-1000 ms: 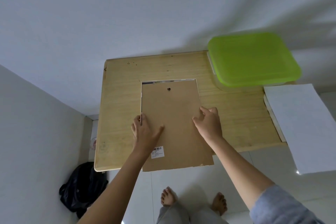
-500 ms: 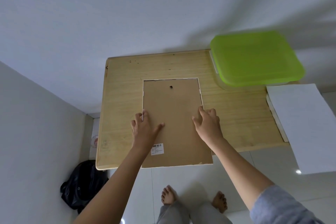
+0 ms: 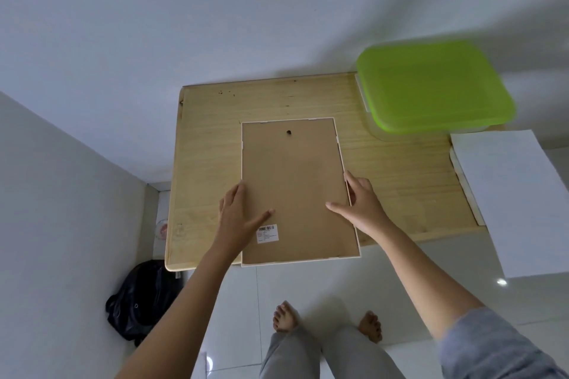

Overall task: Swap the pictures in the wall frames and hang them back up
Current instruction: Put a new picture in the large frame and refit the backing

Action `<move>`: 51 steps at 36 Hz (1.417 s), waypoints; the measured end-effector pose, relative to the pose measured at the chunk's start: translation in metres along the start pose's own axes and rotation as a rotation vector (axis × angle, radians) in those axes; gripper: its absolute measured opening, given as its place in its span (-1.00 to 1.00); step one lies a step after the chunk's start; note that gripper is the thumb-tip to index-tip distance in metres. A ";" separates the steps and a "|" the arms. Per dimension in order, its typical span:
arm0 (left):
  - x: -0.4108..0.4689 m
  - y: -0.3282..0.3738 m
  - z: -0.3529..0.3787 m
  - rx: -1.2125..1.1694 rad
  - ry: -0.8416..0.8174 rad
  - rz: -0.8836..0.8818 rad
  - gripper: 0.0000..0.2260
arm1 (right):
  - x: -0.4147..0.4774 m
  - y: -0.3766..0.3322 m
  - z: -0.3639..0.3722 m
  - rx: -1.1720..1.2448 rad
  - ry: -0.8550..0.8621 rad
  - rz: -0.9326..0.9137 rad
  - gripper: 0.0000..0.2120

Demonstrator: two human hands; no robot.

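A picture frame (image 3: 292, 172) lies face down on the wooden table (image 3: 209, 144), showing its brown backing board, a hanging hole near the far end and a barcode sticker. A thin white rim shows around the board, and its near end overhangs the table's front edge. My left hand (image 3: 238, 218) rests at the frame's left edge, thumb stretched flat on the backing. My right hand (image 3: 360, 203) touches the right edge with straight fingers, thumb spread over the board.
A clear box with a green lid (image 3: 431, 86) stands at the table's far right. A white flat panel (image 3: 511, 194) overhangs the table's right end. A black bag (image 3: 141, 295) lies on the floor by the left wall. My bare feet (image 3: 286, 315) are below.
The backing board has slid away from me and now sits squared inside the white rim. Both hands moved from on top of the board out to its side edges.
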State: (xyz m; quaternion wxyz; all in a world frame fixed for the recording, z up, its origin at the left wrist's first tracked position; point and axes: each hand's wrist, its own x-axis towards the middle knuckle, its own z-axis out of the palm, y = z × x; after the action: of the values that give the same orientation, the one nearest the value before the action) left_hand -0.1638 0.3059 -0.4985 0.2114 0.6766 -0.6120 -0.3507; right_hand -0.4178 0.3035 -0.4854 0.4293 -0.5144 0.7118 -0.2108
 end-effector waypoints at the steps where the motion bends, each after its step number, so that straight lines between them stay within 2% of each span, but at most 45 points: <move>1: -0.004 -0.003 -0.002 -0.018 -0.032 0.010 -0.15 | -0.003 0.004 -0.004 0.015 -0.042 -0.011 -0.16; 4: -0.014 -0.012 -0.006 0.007 -0.145 0.032 0.01 | -0.009 0.012 -0.009 0.004 -0.135 -0.043 -0.06; 6: -0.017 -0.015 -0.006 0.041 -0.184 0.042 0.09 | -0.009 0.014 -0.007 -0.029 -0.136 -0.059 -0.01; 13: -0.017 -0.018 -0.003 0.012 -0.141 0.050 0.07 | -0.005 0.023 0.000 -0.026 -0.036 -0.098 0.00; 19: -0.018 -0.013 -0.001 0.089 -0.130 0.068 -0.02 | -0.010 0.019 0.009 -0.049 0.094 -0.145 -0.20; 23: -0.020 -0.011 0.003 0.318 -0.196 0.085 -0.09 | -0.020 0.012 0.027 -0.348 0.231 -0.236 -0.47; 25: -0.022 -0.011 0.007 0.386 -0.155 0.091 -0.15 | -0.024 0.012 0.038 -0.476 0.245 -0.301 -0.52; 28: -0.024 -0.011 0.016 0.409 -0.077 0.163 -0.21 | -0.024 0.013 0.051 -0.560 0.177 -0.321 -0.45; 35: -0.023 -0.020 0.034 0.440 -0.055 0.253 -0.24 | -0.028 0.015 0.056 -0.774 0.134 -0.260 -0.24; 40: -0.023 -0.018 0.036 0.439 -0.057 0.257 -0.24 | -0.027 0.017 0.059 -0.785 0.116 -0.230 -0.16; 44: -0.022 -0.018 0.037 0.465 -0.047 0.254 -0.25 | -0.027 0.014 0.058 -0.775 0.094 -0.255 0.01; 46: -0.022 -0.018 0.037 0.473 -0.048 0.248 -0.25 | -0.026 0.014 0.055 -0.744 0.102 -0.266 0.03; 49: -0.023 -0.017 0.037 0.475 -0.031 0.237 -0.25 | -0.027 0.011 0.047 -0.628 0.158 -0.265 -0.21; 51: -0.024 -0.016 0.037 0.474 -0.022 0.223 -0.26 | -0.029 0.011 0.042 -0.529 0.213 -0.192 -0.31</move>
State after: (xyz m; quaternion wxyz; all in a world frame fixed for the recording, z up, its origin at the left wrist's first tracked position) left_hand -0.1803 0.3371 -0.5296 0.0778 0.6317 -0.7502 -0.1791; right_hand -0.3862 0.3402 -0.5049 0.1814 -0.6482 0.7313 -0.1106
